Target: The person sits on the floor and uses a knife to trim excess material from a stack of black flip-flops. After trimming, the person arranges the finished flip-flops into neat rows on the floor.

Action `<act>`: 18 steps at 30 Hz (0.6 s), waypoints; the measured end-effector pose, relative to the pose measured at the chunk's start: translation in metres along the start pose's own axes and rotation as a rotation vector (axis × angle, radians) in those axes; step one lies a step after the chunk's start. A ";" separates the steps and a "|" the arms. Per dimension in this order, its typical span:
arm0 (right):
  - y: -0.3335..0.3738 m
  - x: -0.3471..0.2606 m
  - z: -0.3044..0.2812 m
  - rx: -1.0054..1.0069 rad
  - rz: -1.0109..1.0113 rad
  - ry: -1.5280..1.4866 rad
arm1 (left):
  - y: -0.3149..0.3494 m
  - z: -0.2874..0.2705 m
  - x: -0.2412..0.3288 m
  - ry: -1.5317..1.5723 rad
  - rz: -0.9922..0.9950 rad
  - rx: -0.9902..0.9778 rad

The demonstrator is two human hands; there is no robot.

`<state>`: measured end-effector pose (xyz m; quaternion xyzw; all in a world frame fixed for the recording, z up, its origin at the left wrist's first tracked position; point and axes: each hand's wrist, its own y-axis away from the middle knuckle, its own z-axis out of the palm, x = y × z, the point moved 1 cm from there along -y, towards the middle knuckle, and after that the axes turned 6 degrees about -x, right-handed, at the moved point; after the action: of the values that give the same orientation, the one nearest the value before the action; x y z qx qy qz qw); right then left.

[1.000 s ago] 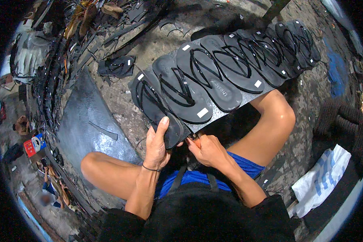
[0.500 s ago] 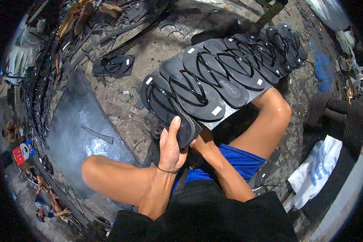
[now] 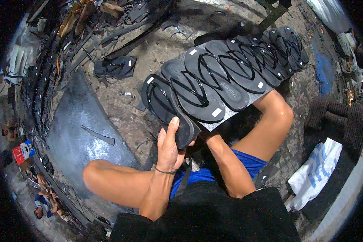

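My left hand (image 3: 171,150) grips the heel end of a black flip-flop (image 3: 162,107), its thumb on top and the fingers curled beneath. This flip-flop has glossy black straps and a small white sticker near the toe. It lies at the left end of a row of similar flip-flops (image 3: 195,94), overlapping one another on a grey speckled board (image 3: 211,126). My right hand (image 3: 211,136) reaches under the near edge of the board, beside the held heel. Its fingers are hidden there.
A dark pair of flip-flops (image 3: 115,66) lies on the ground at the left. Near it is a grey sheet (image 3: 74,121) with a narrow strip on it. Scraps pile up at far left, where a person (image 3: 48,201) sits. A white-and-blue sack (image 3: 316,173) lies right.
My right forearm has shifted slightly right, its hand further under the board. The left hand keeps its hold on the flip-flop's heel, with little movement.
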<state>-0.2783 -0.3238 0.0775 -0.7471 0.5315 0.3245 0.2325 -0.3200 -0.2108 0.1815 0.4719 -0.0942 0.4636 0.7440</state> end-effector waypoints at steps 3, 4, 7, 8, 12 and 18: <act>-0.013 0.004 0.001 0.084 -0.070 0.132 | 0.001 0.000 0.005 -0.023 0.009 0.014; -0.017 0.005 0.001 0.116 -0.093 0.165 | 0.003 0.001 0.006 -0.020 -0.002 0.027; -0.038 0.011 0.008 0.234 -0.137 0.246 | 0.017 0.002 0.012 -0.043 -0.013 0.048; -0.047 0.013 0.011 0.277 -0.150 0.261 | 0.029 0.001 0.015 -0.066 0.009 0.054; -0.066 0.019 0.052 0.141 0.111 -0.338 | 0.017 0.011 0.040 -0.245 0.232 0.095; 0.036 -0.067 0.041 -0.184 0.419 -0.727 | -0.106 -0.111 0.107 -0.283 0.411 0.599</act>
<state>-0.3373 -0.2642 0.0979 -0.4777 0.5242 0.6528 0.2663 -0.2119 -0.0724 0.1186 0.6987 -0.1489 0.5404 0.4445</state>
